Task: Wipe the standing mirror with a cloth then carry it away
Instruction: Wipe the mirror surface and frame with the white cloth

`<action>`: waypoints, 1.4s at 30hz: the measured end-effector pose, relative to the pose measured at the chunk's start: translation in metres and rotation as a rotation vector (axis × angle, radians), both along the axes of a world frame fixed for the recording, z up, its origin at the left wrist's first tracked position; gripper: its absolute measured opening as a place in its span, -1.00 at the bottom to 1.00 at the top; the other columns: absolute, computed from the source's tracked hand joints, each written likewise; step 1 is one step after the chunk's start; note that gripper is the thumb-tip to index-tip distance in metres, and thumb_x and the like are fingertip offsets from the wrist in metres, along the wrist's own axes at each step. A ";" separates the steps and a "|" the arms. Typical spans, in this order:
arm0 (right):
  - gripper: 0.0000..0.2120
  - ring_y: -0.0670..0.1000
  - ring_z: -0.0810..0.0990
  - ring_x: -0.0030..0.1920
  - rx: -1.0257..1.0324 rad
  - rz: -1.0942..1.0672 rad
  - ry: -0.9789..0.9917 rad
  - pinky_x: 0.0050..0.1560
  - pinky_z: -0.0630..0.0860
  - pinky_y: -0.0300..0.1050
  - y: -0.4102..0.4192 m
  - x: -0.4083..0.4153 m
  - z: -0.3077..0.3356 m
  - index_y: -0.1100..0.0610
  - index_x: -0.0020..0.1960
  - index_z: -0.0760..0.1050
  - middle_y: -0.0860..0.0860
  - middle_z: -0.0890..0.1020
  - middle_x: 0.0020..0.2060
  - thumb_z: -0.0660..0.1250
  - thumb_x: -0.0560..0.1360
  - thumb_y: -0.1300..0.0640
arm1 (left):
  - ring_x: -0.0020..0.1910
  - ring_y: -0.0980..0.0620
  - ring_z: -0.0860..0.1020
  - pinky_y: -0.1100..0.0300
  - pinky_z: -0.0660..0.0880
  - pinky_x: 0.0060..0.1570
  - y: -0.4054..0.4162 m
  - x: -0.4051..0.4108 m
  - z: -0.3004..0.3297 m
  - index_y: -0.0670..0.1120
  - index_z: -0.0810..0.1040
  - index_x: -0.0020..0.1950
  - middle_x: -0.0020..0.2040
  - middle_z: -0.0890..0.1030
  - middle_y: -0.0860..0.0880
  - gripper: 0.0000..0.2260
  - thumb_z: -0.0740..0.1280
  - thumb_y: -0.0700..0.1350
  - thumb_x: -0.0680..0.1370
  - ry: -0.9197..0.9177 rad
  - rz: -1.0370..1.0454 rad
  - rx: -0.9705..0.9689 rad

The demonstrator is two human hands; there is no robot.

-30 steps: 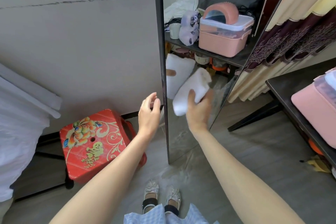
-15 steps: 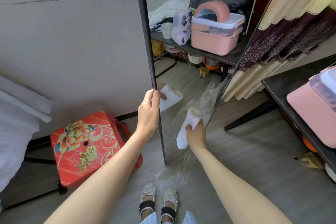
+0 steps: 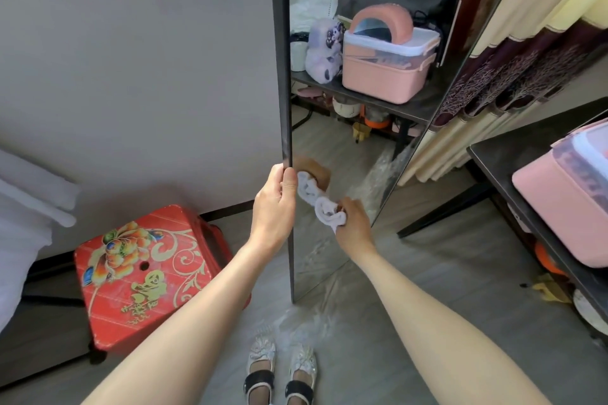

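The tall dark-framed standing mirror [image 3: 329, 128] is standing on the floor near the wall, just right of a red floral plastic stool [image 3: 144, 273]. The left hand [image 3: 274, 207] is gripping the frame's edge, probably to steady it, while the right hand [image 3: 352, 223] is holding a bunched white cloth [image 3: 324, 210] against the lower glass, fingers curled round it.
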State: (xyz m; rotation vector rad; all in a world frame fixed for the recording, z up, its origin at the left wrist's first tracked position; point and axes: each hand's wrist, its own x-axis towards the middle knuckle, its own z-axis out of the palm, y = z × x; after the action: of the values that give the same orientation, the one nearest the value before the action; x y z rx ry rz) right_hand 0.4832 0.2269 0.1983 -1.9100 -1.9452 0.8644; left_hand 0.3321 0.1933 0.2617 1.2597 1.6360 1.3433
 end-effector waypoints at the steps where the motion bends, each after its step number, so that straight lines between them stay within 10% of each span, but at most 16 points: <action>1: -0.89 0.06 0.38 -0.23 0.002 -0.044 0.013 -0.23 0.33 -0.14 -0.003 0.005 0.001 0.19 -0.12 0.37 0.14 0.39 -0.08 0.17 0.46 0.37 | -0.39 0.26 0.33 0.40 0.28 -0.33 -0.001 -0.001 0.000 0.14 0.27 -0.27 -0.39 0.39 0.20 -0.75 0.02 0.15 0.58 0.000 -0.005 0.001; 5: -0.73 -0.01 0.27 -0.32 0.181 -0.213 0.125 -0.34 0.25 -0.26 0.007 0.017 0.039 0.07 -0.30 0.26 0.04 0.32 -0.14 0.16 0.42 0.40 | -0.40 0.26 0.32 0.39 0.28 -0.33 -0.002 -0.002 0.003 0.10 0.25 -0.27 -0.38 0.32 0.11 -0.74 0.01 0.09 0.62 0.017 -0.006 -0.020; 17: -0.74 0.23 0.49 0.14 0.302 -0.500 0.253 0.03 0.44 0.05 0.052 0.034 0.138 0.26 0.21 0.30 0.21 0.50 0.16 0.17 0.54 0.25 | -0.40 0.21 0.32 0.33 0.26 -0.35 0.021 0.010 0.086 0.14 0.30 -0.21 -0.39 0.29 0.13 -0.79 0.02 0.00 0.60 -0.092 0.128 0.137; 21: -0.75 0.21 0.48 0.17 0.306 -0.449 0.298 0.05 0.41 -0.03 0.055 0.041 0.153 0.23 0.20 0.30 0.19 0.47 0.18 0.17 0.53 0.26 | -0.20 0.03 0.41 0.19 0.28 -0.18 0.024 0.014 0.104 -0.19 0.37 0.07 -0.24 0.45 -0.03 -0.73 0.00 -0.03 0.63 -0.085 0.161 0.208; 26: -0.73 0.18 0.49 0.17 0.378 -0.432 0.322 0.00 0.36 -0.08 0.059 0.052 0.152 0.17 0.21 0.31 0.15 0.49 0.19 0.19 0.51 0.25 | -0.43 0.28 0.32 0.40 0.27 -0.36 0.027 0.021 0.106 -0.03 0.32 -0.21 -0.39 0.27 0.09 -0.73 -0.03 -0.06 0.65 -0.076 0.252 0.286; 42: -0.83 0.14 0.47 -0.10 0.994 -0.374 0.447 -0.15 0.33 -0.10 0.109 0.065 0.169 0.32 0.04 0.40 0.24 0.50 -0.02 0.16 0.47 0.32 | -0.45 0.08 0.32 0.15 0.18 -0.45 0.059 0.010 0.109 -0.01 0.21 -0.40 -0.49 0.34 0.02 -0.62 0.02 0.00 0.62 0.090 0.400 0.611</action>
State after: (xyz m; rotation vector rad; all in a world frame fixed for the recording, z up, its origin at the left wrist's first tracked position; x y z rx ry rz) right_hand 0.5486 0.3354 0.3670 -1.2497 -1.2832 0.1137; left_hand 0.3421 0.2518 0.3709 1.3790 1.6558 2.1805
